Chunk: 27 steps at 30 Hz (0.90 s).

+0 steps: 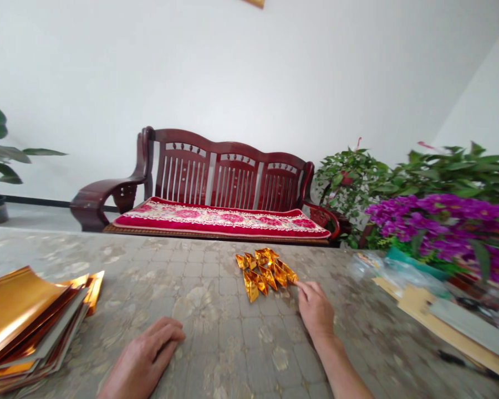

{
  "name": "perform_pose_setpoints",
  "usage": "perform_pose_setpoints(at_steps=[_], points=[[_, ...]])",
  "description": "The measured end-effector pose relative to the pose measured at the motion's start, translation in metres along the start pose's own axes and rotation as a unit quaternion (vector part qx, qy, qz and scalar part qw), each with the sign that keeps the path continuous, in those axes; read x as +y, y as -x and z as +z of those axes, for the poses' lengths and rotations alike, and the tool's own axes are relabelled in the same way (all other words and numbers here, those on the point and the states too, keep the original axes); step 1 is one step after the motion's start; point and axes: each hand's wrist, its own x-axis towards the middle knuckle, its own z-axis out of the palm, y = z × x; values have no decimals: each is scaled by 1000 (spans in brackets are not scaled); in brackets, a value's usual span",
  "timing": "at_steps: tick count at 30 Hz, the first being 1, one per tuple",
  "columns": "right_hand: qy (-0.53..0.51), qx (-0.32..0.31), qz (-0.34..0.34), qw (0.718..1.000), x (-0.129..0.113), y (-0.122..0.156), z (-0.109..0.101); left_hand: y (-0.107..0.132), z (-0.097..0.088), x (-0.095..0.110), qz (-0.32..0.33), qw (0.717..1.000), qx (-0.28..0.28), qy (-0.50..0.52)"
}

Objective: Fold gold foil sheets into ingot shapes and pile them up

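Observation:
Several folded gold foil paper ingots [267, 275] stand in a close group on the tablecloth, ahead of me and slightly right. My right hand [317, 311] reaches to the group's right side, its fingers pinched at the tip of the outermost ingot [290, 274]. On the near part of the table rests my left hand [147, 354], palm down and loosely bent, thumb apart from the fingers, with nothing visible in it. To its left lies a thick, uneven stack of gold foil paper sheets [23, 310].
A patterned cloth covers the table [208, 338]. At the right are purple flowers [444, 227], clear plastic bags [411, 277], flat cardboard [424, 307] and a blurred black object [451, 359]. Beyond the table stands a dark wooden bench [228, 166] with a red seat cover [216, 216].

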Motion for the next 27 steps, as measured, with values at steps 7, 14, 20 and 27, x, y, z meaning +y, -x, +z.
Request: perform_pose_setpoints(at_steps=[7, 14, 20, 27], points=[[16, -22, -9, 1000, 2, -2, 0, -1, -1, 2, 2, 1000, 7, 11], [20, -24, -13, 999, 4, -3, 1, -1, -2, 3, 7, 1000, 10, 4], [20, -25, -13, 999, 4, -4, 2, 0, -1, 2, 10, 1000, 9, -7], [20, -19, -15, 1000, 4, -6, 3, -1, -1, 2, 3, 1000, -2, -4]])
